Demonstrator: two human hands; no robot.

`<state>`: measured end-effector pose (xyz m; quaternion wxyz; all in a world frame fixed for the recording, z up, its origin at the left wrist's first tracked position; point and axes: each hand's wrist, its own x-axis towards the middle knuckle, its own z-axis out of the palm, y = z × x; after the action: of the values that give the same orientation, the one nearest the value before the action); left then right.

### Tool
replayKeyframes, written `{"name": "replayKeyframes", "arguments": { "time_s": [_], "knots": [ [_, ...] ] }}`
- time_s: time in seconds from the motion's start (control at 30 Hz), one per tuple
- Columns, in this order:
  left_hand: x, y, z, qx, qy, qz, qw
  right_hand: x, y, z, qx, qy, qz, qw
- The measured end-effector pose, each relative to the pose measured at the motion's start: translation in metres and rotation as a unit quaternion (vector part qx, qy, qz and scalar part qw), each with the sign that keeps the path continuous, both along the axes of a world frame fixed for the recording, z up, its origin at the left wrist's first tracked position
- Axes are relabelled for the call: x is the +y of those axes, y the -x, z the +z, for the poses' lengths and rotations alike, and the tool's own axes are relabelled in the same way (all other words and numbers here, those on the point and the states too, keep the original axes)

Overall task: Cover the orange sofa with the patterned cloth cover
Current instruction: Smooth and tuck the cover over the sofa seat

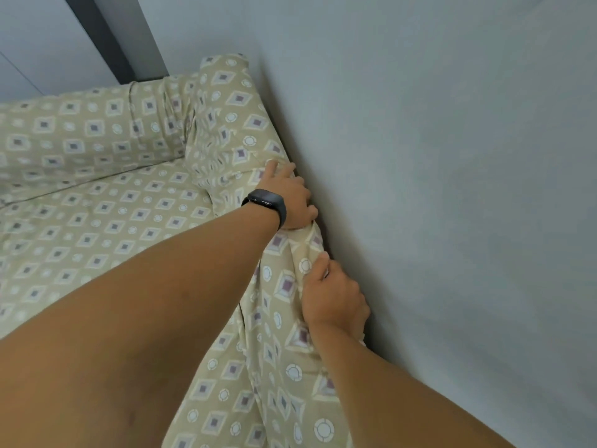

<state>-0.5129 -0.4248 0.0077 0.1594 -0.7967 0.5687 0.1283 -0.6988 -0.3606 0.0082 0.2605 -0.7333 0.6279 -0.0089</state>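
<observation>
The patterned cloth cover point(106, 205), beige with diamonds and circles, lies over the sofa's seat, backrest and right armrest; no orange upholstery shows. My left hand point(290, 197), with a black band on the wrist, grips a bunch of the cover on the armrest's outer edge beside the wall. My right hand point(334, 300) clutches the cover's edge lower down the same armrest front, where the fabric hangs in folds.
A grey wall point(436, 156) runs tight against the armrest on the right. A dark vertical strip point(103, 37) stands behind the backrest at the upper left.
</observation>
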Motion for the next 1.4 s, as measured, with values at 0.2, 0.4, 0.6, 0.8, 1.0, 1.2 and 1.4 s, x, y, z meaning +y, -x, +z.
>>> {"name": "replayKeyframes", "arguments": {
  "time_s": [0.2,0.4,0.6,0.8,1.0,1.2,1.4],
  "knots": [
    [0.012,0.008,-0.007,0.02,0.1,-0.022,0.995,0.001,-0.002,-0.005,0.002,0.024,-0.018,1.0],
    [0.043,0.029,-0.009,0.063,0.297,0.033,0.952,0.001,-0.001,-0.013,-0.008,0.053,-0.004,0.999],
    [0.115,0.088,-0.035,0.211,0.355,0.183,0.892,-0.001,-0.001,-0.014,-0.011,0.047,0.01,0.999],
    [0.184,0.132,-0.037,0.291,0.336,0.243,0.862,0.007,0.016,-0.013,-0.017,0.037,0.078,0.996],
    [0.264,0.202,0.01,0.324,0.222,0.296,0.871,0.053,0.124,-0.003,0.006,-0.036,0.167,0.985],
    [0.359,0.336,0.076,0.406,0.127,0.332,0.842,0.13,0.247,0.05,0.127,-0.024,0.284,0.95],
    [0.45,0.434,0.133,0.386,0.088,0.337,0.854,0.227,0.293,0.128,0.029,-0.083,0.326,0.941]
  ]
}}
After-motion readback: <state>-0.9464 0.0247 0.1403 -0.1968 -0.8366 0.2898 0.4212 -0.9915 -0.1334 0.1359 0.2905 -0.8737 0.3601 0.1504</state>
